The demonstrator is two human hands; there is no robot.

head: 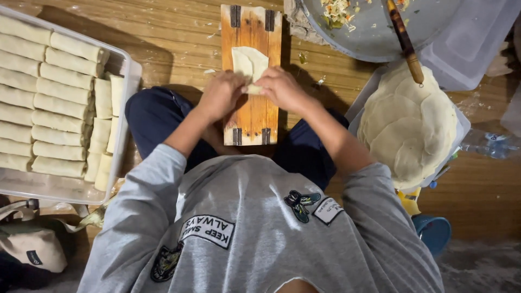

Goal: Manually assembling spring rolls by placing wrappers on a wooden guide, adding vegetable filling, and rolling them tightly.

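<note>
Fingers of both hands are curling over the near edge of a pale wrapper (pixel 249 62), pinching and tucking it; the left hand (pixel 220 96) and right hand (pixel 282 89) are nearly touching each other, knuckles up, so I cannot tell exactly how tightly the fingertips are pressing. The wrapper is lying on a narrow wooden board (pixel 252 116) straight ahead of the person at twelve o'clock, its far flap folded to a point.

At nine o'clock a clear tray (pixel 65 187) is holding rows of finished rolls (pixel 59 97), packed close. At two o'clock a stack of round wrappers (pixel 410 127) is sitting on a white board, with a wooden-handled utensil (pixel 406 40) leaning from a grey metal pan (pixel 374 40) at one o'clock; shredded filling (pixel 337 11) is lying in that pan.

As I judge it, the thin sheet could be tearing if the fingers are pulling too hard, and filling could be squeezing out the open sides if the tuck is loose. The utensil's handle is resting over the stack and might be sliding onto it.
</note>
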